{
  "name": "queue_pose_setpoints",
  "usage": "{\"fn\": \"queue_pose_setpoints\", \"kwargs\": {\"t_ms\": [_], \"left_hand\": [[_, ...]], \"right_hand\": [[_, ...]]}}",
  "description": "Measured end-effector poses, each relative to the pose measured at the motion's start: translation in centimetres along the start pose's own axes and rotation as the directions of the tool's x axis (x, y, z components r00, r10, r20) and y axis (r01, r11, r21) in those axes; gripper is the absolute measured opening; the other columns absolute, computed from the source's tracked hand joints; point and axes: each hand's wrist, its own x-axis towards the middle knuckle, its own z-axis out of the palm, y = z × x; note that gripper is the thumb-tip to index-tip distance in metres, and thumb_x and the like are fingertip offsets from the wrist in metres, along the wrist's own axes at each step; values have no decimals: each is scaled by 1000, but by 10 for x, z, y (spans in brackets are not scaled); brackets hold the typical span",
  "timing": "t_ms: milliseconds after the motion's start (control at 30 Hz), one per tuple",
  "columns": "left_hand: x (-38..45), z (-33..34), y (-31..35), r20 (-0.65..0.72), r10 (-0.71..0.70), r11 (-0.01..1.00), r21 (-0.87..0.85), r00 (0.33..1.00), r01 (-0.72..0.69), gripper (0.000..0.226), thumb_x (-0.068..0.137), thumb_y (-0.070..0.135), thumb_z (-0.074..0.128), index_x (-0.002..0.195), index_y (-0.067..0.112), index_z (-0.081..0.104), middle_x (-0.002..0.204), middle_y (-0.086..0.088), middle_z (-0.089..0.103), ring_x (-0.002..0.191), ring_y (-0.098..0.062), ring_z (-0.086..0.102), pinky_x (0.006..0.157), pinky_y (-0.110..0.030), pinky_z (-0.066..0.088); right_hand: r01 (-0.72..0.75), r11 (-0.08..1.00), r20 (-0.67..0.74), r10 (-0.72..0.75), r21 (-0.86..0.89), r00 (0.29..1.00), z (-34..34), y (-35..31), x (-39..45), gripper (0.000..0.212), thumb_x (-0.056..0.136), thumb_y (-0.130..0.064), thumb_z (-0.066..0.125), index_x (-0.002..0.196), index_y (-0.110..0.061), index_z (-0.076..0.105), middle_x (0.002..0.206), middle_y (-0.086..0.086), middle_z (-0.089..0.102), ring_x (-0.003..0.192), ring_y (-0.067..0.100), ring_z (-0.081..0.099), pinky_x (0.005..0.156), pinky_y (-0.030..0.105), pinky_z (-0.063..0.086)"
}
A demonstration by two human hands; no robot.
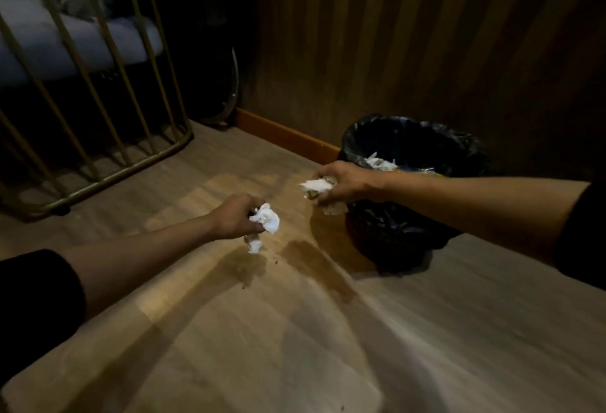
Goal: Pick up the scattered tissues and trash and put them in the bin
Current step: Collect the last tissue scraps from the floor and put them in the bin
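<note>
My left hand point(233, 216) is closed around a crumpled white tissue point(268, 220), and a smaller white scrap point(253, 244) hangs just below the fist, above the wooden floor. My right hand point(341, 180) grips a bunch of white tissues and trash point(315, 187), with some crumpled bits sticking out under the fingers. It is held just left of the bin point(459, 153), a round bin lined with a black bag. White tissues and other trash lie inside the bin, behind my right wrist.
The wooden floor point(295, 330) has a few tiny dark crumbs near the middle. A gold metal-barred chair frame point(108, 150) with a grey cushion stands at the left. A ribbed wooden wall point(426, 35) with a skirting board runs behind the bin.
</note>
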Motion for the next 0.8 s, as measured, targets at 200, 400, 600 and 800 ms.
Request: {"fn": "queue_pose_setpoints", "kwargs": {"t_ms": [200,400,600,800], "left_hand": [[57,-41,84,-193,65,989,-121,979,-90,15,77,19,75,92,17,72,88,0,75,84,-12,70,73,-35,54],[105,-66,168,-292,140,969,-156,946,-191,17,79,13,73,95,20,72,93,1,75,89,-11,69,76,-28,53],[160,-63,240,-375,81,929,-307,924,-206,24,79,17,73,103,21,73,94,3,72,93,-13,67,81,-25,49],[199,-37,275,-336,-57,904,-416,940,-94,18,82,20,67,100,16,70,104,-8,74,97,-25,69,86,-35,55]], "right_hand": [[-77,950,-178,136,302,975,-85,14,-45,38,75,-21,85,107,-9,68,91,10,71,80,20,69,66,32,55],[-173,859,-295,344,481,892,-134,57,-78,33,79,-13,81,108,-10,67,107,17,72,89,25,72,71,34,58],[-216,812,-427,487,542,762,-158,80,-95,24,84,-11,73,108,-7,69,96,14,70,81,24,68,70,34,57],[-232,752,-468,588,618,659,-168,96,-101,14,85,1,58,91,-4,69,77,17,65,66,27,60,61,35,47]]}}
